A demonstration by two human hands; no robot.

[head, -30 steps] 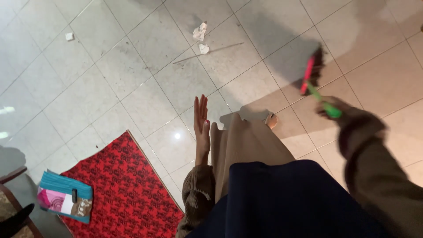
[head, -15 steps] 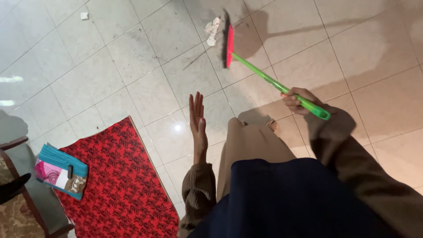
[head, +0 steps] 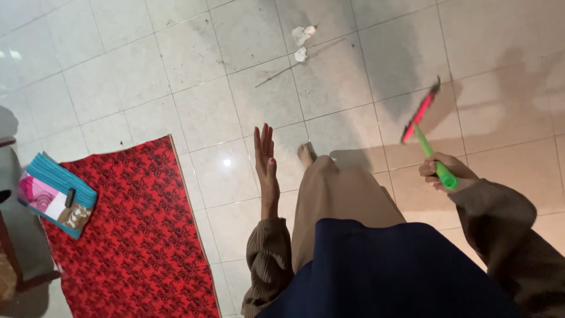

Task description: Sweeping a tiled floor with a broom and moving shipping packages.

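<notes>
Head camera looked straight down past my beige skirt (head: pixel 338 197) and dark blue top (head: pixel 388 271) to the pale tiled floor (head: pixel 194 70); my right hand (head: pixel 442 172) was wrapped tight around the top end of the broom's green handle (head: pixel 432 158), fingers curled fully about it; the broom (head: pixel 421 121) slanted up and away from that fist, its pink head with dark bristles (head: pixel 421 112) blurred, so I could not tell whether the bristles touched the tiles; my left hand (head: pixel 266 162) held nothing, fingers straight and close together, palm turned edgewise, out in front of my ribbed brown sleeve (head: pixel 268 259); two crumpled scraps of white paper (head: pixel 302 40) lay near the upper edge of the view, well apart from the broom head, with a thin straight stick (head: pixel 282 72) lying just below them; my foot (head: pixel 306 154) showed just beyond the skirt hem; a red patterned mat (head: pixel 132 235) lay on the tiles to my left; a folded cloth (head: pixel 56 194) of turquoise, pink and white rested on its far corner with a small dark object on top; dark furniture edged the left border.
</notes>
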